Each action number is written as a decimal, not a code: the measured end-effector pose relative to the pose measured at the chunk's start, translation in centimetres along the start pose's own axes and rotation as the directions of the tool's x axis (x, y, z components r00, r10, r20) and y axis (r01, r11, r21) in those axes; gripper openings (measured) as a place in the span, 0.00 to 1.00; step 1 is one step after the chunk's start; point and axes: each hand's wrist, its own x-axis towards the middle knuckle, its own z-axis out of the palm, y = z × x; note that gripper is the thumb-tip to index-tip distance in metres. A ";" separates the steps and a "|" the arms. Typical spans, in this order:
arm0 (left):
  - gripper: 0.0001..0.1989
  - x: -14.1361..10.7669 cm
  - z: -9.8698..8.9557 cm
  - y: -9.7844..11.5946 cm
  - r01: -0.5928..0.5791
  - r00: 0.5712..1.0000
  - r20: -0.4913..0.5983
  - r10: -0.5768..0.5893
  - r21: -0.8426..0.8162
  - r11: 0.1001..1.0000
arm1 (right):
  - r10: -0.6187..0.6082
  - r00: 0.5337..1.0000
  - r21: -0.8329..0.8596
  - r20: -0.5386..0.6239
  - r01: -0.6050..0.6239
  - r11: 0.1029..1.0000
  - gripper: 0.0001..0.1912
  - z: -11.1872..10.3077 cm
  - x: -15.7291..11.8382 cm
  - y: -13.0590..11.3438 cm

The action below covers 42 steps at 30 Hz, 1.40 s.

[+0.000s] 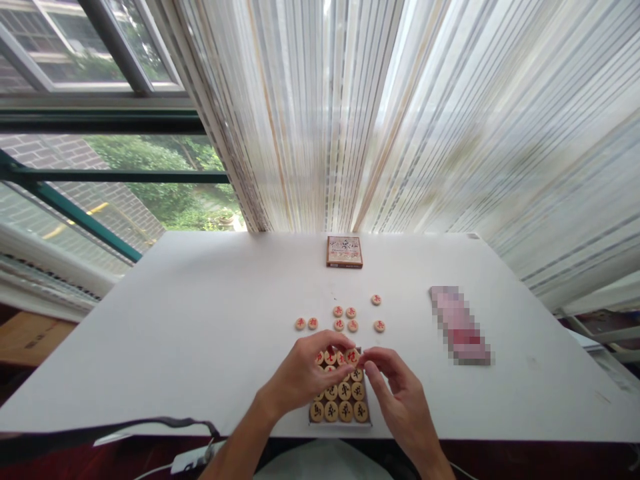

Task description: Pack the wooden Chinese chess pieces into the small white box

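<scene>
A round wooden Chinese chess piece (352, 357) with a red character is pinched between the thumb and fingers of my left hand (300, 373), above the far right corner of a shallow box (371, 420). My right hand (400, 390) is curled at the piece's right edge, thumb and index finger slightly apart; whether a fingertip touches it I cannot tell. Rows of pieces fill the box, red-marked at the far side and black-marked ones (345, 411) nearer me. My left hand hides part of them.
Loose red-marked pieces lie beyond the box, among them a pair (313, 323) on the left and one (379, 326) on the right. A printed box lid (345, 252) lies farther back. A blurred pink object (457, 323) rests at the right on the white table (175, 320).
</scene>
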 end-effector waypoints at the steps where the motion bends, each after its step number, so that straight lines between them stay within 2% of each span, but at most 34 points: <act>1: 0.13 -0.2 0.2 0.0 0.007 1.000 0.001 -0.007 -0.008 1.000 | 0.006 1.000 0.031 0.014 -0.007 1.000 0.11 0.3 0.1 -0.2; 6: 0.14 -0.9 0.6 -0.4 0.009 1.000 0.016 -0.009 -0.043 0.999 | 0.044 0.997 0.098 0.061 -0.050 0.994 0.11 0.9 0.1 -0.6; 12: 0.14 -1.3 1.0 -0.8 -0.034 0.999 0.018 0.035 -0.058 0.998 | 0.052 0.997 0.078 0.063 -0.057 0.995 0.11 0.8 -0.2 -0.3; 18: 0.15 -1.8 1.1 -0.5 0.024 0.999 0.026 -0.023 -0.045 0.999 | 0.048 0.997 0.048 0.058 -0.051 0.998 0.11 0.9 -0.4 -0.7; 24: 0.14 -2.0 1.1 -0.3 0.045 0.999 0.006 -0.045 -0.030 0.999 | 0.009 0.997 0.070 0.075 -0.015 0.997 0.12 0.9 -0.6 -1.1; 35: 0.15 -1.9 0.6 0.1 0.041 0.999 0.035 -0.038 -0.080 0.996 | -0.018 0.993 0.071 0.116 0.009 0.997 0.11 0.6 -1.0 -0.6; 42: 0.14 -1.8 0.4 0.5 0.106 0.993 0.060 -0.101 -0.088 0.991 | -0.072 0.992 -0.025 0.102 0.075 0.997 0.10 0.7 -0.9 -1.0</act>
